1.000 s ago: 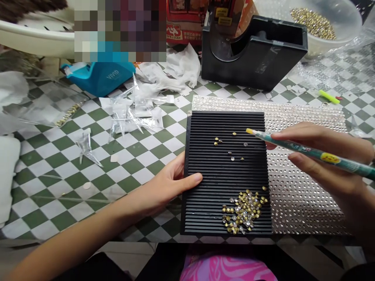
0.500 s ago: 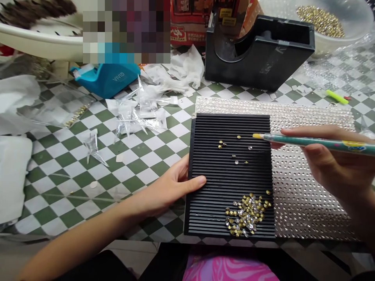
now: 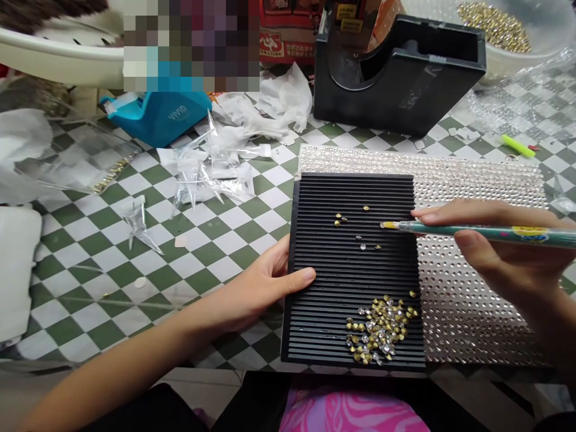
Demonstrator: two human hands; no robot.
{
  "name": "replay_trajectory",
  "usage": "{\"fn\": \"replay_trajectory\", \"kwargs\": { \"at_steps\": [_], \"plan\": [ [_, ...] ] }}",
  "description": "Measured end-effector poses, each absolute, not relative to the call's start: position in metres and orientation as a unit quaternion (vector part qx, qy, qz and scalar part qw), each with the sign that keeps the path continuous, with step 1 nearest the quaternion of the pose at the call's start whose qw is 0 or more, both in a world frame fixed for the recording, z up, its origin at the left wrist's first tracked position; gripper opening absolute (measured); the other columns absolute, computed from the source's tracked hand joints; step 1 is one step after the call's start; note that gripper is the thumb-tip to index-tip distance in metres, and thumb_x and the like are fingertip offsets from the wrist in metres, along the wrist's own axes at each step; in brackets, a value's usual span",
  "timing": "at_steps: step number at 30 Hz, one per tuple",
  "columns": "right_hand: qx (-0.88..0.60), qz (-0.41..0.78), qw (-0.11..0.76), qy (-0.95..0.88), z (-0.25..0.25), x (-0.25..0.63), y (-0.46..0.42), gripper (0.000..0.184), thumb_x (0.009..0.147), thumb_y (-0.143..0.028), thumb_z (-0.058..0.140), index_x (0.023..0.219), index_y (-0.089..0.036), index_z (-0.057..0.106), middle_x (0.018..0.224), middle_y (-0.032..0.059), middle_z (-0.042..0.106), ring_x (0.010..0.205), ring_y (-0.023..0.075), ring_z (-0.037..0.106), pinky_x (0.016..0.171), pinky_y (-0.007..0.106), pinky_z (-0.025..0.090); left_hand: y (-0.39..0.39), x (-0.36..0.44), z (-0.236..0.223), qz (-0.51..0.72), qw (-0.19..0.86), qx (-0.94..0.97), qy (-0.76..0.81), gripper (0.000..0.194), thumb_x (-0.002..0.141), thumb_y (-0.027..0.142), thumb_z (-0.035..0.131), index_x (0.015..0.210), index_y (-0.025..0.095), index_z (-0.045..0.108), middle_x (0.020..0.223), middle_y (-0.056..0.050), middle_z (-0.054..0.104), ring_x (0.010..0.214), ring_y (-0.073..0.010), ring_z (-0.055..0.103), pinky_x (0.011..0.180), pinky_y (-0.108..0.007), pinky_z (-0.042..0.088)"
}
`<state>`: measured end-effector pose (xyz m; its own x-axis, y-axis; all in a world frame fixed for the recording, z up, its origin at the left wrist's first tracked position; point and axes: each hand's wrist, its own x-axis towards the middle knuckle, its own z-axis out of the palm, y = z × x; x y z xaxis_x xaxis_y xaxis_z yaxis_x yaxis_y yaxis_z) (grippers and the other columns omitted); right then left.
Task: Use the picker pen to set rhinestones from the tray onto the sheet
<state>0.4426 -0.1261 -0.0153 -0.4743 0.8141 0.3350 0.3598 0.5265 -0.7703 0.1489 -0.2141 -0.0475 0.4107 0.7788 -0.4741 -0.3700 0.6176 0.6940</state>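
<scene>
My left hand (image 3: 276,279) grips the left edge of a black ridged tray (image 3: 333,273), thumb on top and the other fingers hidden beneath. Between the fingers of my right hand (image 3: 504,240) is a teal pencil-shaped picker pen (image 3: 477,230) with a yellow tip. That tip touches or nearly touches a single rhinestone (image 3: 382,224) on the tray. A few more loose stones lie around it, and a heap of gold-backed and clear rhinestones (image 3: 382,327) sits at the tray's lower right. Under the tray's right side spreads a sheet set with rows of rhinestones (image 3: 477,300).
Behind the sheet stands a black tape dispenser (image 3: 396,84), with a blue one (image 3: 157,114) to its left. Crumpled clear plastic bags (image 3: 211,180) lie on the checked tablecloth (image 3: 234,240). A translucent bowl (image 3: 544,48) of rhinestones is at the back right.
My right hand has brought the picker pen's tip down and slightly left, onto or right beside a loose rhinestone. My left hand keeps its hold on the tray.
</scene>
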Motion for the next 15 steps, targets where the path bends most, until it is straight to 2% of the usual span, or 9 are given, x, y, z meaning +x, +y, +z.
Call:
{"fn": "replay_trajectory", "kwargs": {
  "at_steps": [4,10,15],
  "plan": [
    [-0.36,0.309,0.339,-0.813,-0.0169,0.4441,-0.1269,0.037,0.089,-0.013,0.069,0.115,-0.038,0.078,0.105,-0.0085,0.079,0.1,0.0164,0.077,0.09,0.032,0.065,-0.2137,0.1485,-0.0483,0.354,0.808,0.239,0.405,0.044,0.093,0.034,0.078,0.135,0.024,0.067,0.146,-0.008,0.066,0.13,-0.0273,0.066,0.101,-0.029,0.057],
    [-0.382,0.323,0.347,-0.793,-0.0134,0.4409,-0.1276,0.04,0.089,-0.013,0.066,0.113,-0.043,0.078,0.101,-0.0072,0.079,0.096,0.0234,0.078,0.085,0.043,0.066,-0.2147,0.1479,-0.048,0.36,0.806,0.242,0.404,0.042,0.094,0.034,0.078,0.133,0.025,0.067,0.146,-0.007,0.067,0.133,-0.0274,0.065,0.105,-0.031,0.056],
    [-0.386,0.314,0.375,-0.782,-0.0108,0.4402,-0.1289,0.037,0.087,-0.015,0.068,0.11,-0.041,0.08,0.1,-0.0067,0.08,0.092,0.0214,0.078,0.08,0.039,0.066,-0.2134,0.1488,-0.0466,0.362,0.795,0.248,0.419,0.044,0.091,0.034,0.08,0.132,0.024,0.068,0.143,-0.008,0.069,0.129,-0.028,0.067,0.103,-0.031,0.057]
  ]
}}
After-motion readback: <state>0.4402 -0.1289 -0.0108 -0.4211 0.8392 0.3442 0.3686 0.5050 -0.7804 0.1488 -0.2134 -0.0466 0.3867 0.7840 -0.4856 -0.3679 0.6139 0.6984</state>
